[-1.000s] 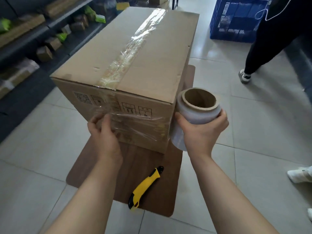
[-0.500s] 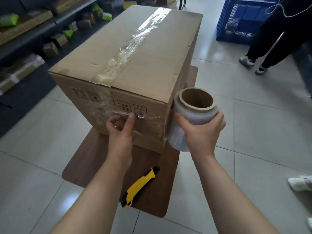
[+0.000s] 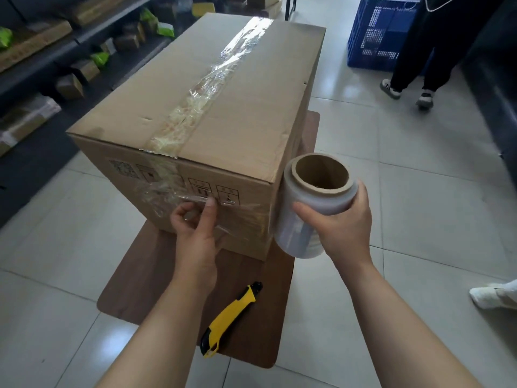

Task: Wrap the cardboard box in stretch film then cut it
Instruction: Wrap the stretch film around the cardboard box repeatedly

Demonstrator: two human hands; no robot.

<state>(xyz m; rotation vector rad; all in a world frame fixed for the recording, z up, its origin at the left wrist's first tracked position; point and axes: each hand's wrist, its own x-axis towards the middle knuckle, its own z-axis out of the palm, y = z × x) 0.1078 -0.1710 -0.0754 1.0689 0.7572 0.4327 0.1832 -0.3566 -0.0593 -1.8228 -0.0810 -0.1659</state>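
Note:
A large cardboard box [image 3: 223, 107], taped along its top seam, stands on a low brown wooden board [image 3: 156, 278]. Clear stretch film [image 3: 240, 217] lies across the box's near face and runs to the right corner. My left hand [image 3: 195, 236] presses the film's loose end against that near face, fingers curled. My right hand [image 3: 344, 228] grips the stretch film roll [image 3: 310, 208] upright at the box's near right corner; its cardboard core faces up. A yellow and black utility knife [image 3: 229, 320] rests on the board in front of the box, between my forearms.
Dark shelves [image 3: 42, 65] with small packages run along the left. A blue plastic crate [image 3: 377, 32] stands at the back right, with a person's legs [image 3: 419, 65] beside it. Another person's white shoe [image 3: 492, 296] shows at the right edge. Tiled floor surrounds the board.
My left hand has slid to the right along the box's near face, over the film. The roll in my right hand stays at the right corner. The person behind has walked further away.

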